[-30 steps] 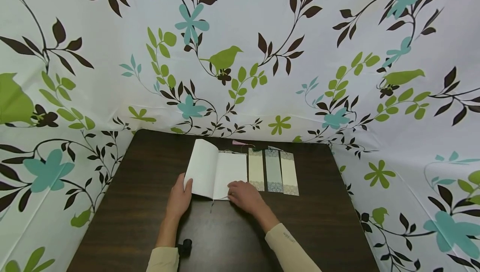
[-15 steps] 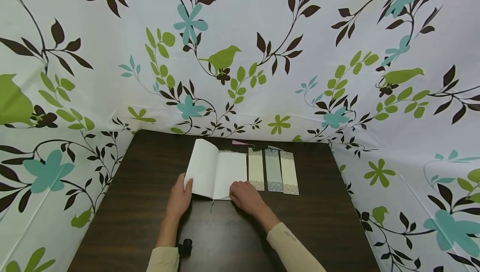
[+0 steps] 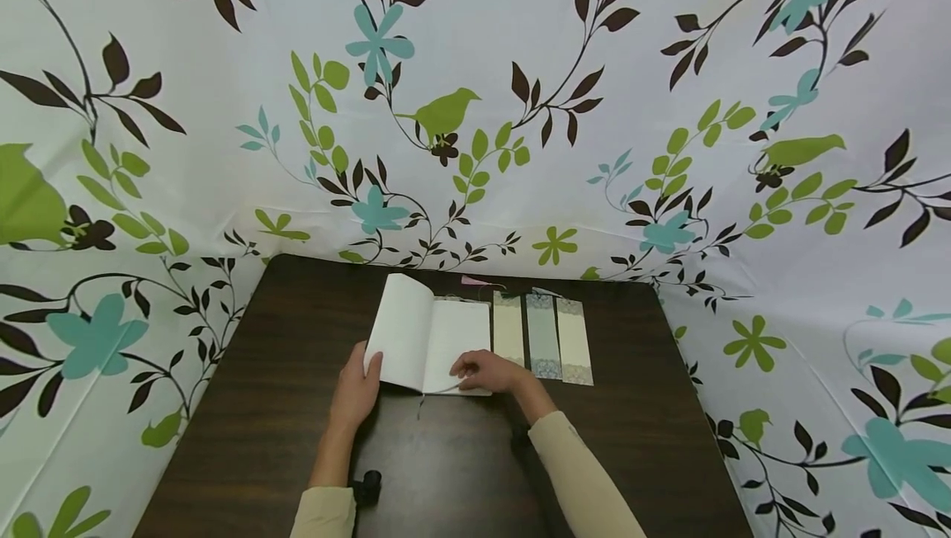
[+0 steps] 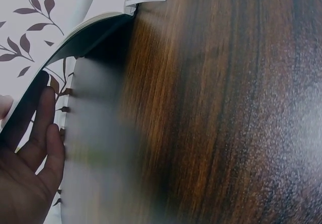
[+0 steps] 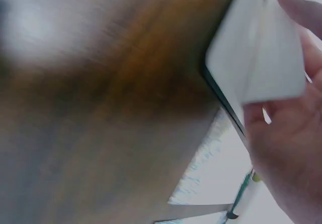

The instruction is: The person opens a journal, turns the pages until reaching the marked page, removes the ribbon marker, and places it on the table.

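Observation:
A notebook (image 3: pixel 456 327) with blank white pages lies open on the dark table, its left half raised. My left hand (image 3: pixel 357 387) grips the raised side at its outer edge. In the left wrist view, the fingers (image 4: pixel 46 108) lie behind the dark cover (image 4: pixel 90 38), with the thumb tip on the page side. At the lower right corner, my right hand (image 3: pixel 486 371) pinches a page. The right wrist view shows that page's corner (image 5: pixel 276 78) lifted between thumb and fingers. A thin ribbon marker (image 3: pixel 420 408) hangs from the bottom of the spine.
To the notebook's right lie a cream bookmark (image 3: pixel 508 327), a blue-grey bookmark (image 3: pixel 544 338) and another cream bookmark (image 3: pixel 575 344), side by side. Behind them is a pink tassel (image 3: pixel 474 280). A patterned cloth (image 3: pixel 550 150) hangs around the table (image 3: pixel 631 406).
My right hand has turned at the notebook's lower right corner, its wrist swinging up and to the right, and a page corner is now lifted. The left hand holds its place.

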Demonstrator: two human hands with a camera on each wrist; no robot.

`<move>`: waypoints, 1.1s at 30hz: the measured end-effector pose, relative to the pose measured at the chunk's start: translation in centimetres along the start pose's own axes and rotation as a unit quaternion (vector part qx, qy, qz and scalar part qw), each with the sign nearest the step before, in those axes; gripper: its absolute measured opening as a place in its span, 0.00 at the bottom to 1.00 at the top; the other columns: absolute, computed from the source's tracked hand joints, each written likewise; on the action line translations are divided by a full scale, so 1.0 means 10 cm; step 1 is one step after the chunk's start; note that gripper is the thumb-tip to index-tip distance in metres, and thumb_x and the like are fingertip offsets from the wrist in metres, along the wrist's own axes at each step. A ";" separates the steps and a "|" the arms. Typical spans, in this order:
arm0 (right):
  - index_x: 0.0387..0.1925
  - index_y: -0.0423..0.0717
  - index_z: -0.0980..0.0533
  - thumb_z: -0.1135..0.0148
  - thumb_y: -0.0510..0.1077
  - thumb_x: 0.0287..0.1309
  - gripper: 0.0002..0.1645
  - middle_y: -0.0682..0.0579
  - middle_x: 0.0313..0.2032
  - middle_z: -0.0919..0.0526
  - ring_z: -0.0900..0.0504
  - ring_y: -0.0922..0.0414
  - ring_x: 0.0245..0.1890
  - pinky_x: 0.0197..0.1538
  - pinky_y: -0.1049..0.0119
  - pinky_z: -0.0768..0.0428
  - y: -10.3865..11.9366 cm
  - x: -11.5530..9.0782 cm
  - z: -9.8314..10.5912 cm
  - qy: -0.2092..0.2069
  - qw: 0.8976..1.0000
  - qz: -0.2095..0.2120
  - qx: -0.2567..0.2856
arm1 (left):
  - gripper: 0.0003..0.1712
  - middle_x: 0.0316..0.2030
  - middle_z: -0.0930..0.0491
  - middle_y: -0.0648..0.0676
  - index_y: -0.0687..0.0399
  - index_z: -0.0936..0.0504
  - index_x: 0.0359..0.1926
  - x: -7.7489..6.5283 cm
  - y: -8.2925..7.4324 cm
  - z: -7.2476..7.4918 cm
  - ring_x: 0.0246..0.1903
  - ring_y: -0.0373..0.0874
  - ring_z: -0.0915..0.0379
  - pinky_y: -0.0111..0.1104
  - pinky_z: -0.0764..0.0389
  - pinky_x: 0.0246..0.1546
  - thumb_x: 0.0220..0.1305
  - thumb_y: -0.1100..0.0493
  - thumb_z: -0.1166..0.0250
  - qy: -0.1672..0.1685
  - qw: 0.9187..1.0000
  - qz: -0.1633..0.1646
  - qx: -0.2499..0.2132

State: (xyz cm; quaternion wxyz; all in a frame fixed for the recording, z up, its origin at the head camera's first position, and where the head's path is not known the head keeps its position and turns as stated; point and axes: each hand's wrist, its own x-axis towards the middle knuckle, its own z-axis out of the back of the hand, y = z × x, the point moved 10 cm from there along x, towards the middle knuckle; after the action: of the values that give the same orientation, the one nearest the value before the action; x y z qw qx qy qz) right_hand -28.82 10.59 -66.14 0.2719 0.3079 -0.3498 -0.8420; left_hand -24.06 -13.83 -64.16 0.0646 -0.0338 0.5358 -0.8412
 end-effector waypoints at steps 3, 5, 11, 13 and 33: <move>0.65 0.44 0.20 0.34 0.36 0.73 0.21 0.46 0.54 0.15 0.19 0.58 0.51 0.53 0.62 0.19 0.00 0.03 0.02 0.041 0.999 -0.018 0.020 | 0.26 0.64 0.18 0.68 0.63 0.31 0.74 -0.01 0.00 0.02 0.63 0.64 0.21 0.59 0.23 0.62 0.88 0.51 0.49 -0.001 1.000 0.000 -0.003; 0.67 0.43 0.21 0.33 0.34 0.72 0.24 0.44 0.54 0.16 0.20 0.58 0.50 0.50 0.62 0.19 0.00 0.02 0.01 0.056 0.998 -0.026 0.032 | 0.26 0.63 0.18 0.69 0.64 0.31 0.73 -0.02 0.01 0.01 0.63 0.64 0.21 0.59 0.23 0.63 0.88 0.51 0.49 0.001 1.000 0.003 -0.005; 0.63 0.45 0.22 0.24 0.44 0.67 0.26 0.47 0.51 0.19 0.23 0.58 0.48 0.52 0.62 0.22 0.09 0.04 -0.07 0.031 0.999 -0.018 -0.027 | 0.25 0.63 0.18 0.68 0.63 0.31 0.73 -0.06 0.02 0.02 0.62 0.64 0.20 0.58 0.23 0.61 0.88 0.52 0.49 -0.002 1.000 0.012 -0.009; 0.60 0.47 0.23 0.22 0.46 0.65 0.26 0.50 0.48 0.20 0.25 0.59 0.46 0.52 0.62 0.23 0.12 0.04 -0.08 0.009 0.997 -0.018 -0.070 | 0.26 0.63 0.18 0.68 0.63 0.31 0.73 -0.05 0.01 0.03 0.62 0.64 0.20 0.58 0.23 0.60 0.88 0.51 0.49 -0.004 1.000 0.006 -0.008; 0.35 0.55 0.18 0.33 0.45 0.75 0.08 0.59 0.35 0.21 0.28 0.64 0.32 0.40 0.66 0.25 0.20 -0.01 0.00 -0.044 0.979 0.004 -0.198 | 0.27 0.65 0.19 0.68 0.63 0.31 0.74 -0.01 0.00 0.03 0.64 0.63 0.21 0.59 0.23 0.63 0.88 0.50 0.49 -0.001 1.000 0.002 -0.001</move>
State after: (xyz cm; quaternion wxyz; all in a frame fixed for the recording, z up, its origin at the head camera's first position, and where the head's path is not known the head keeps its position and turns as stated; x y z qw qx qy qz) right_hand -28.20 9.41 -64.58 0.3156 0.2093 -0.1887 -0.9061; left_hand -23.94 -14.11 -63.99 0.0667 -0.0343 0.5363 -0.8407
